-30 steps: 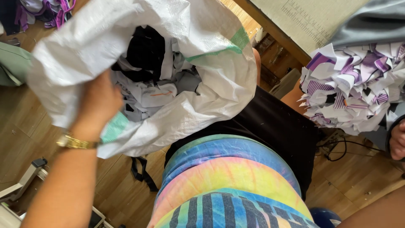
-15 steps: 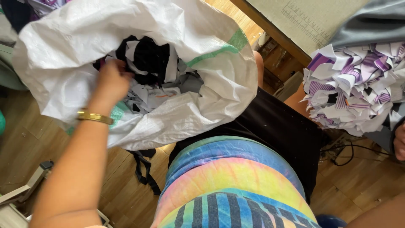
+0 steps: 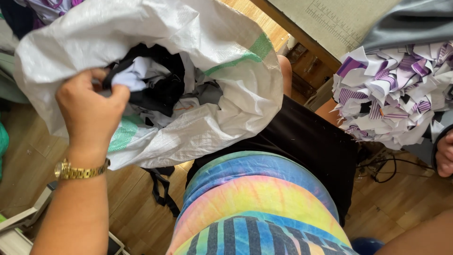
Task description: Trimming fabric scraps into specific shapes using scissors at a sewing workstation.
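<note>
**Two hands, one sack of fabric scraps**

One hand does the work here. Left hand (image 3: 92,111), gold watch (image 3: 78,171) on the wrist, sits at left-centre of the frame with fingers curled and pinched shut on a small white-and-black cloth scrap (image 3: 123,79) at the mouth of the large white woven plastic sack with green stripes (image 3: 222,89). Sack fills the upper-left and centre, mouth gaping toward the camera and resting against the person's lap; inside, a jumble of black, white and grey offcuts (image 3: 167,94).

Doing it well, as I judge it: keep the pinch on one scrap only, lift clear of the sack rim so neighbouring pieces don't drag along, and keep the mouth from folding shut, since only the lap seems to prop it up. Loose scraps could spill onto the wooden floor (image 3: 137,203) if the sack tips.

Right hand (image 3: 444,158) is barely in frame at the far right edge, mid-height; only a few fingers show, so I cannot tell whether it is open or gripping anything. It sits just below a heaped pile of purple-and-white striped fabric cuttings (image 3: 391,89), upper right, well apart from the sack. Held scrap is touching the left fingertips, just inside the sack's near rim.
</note>
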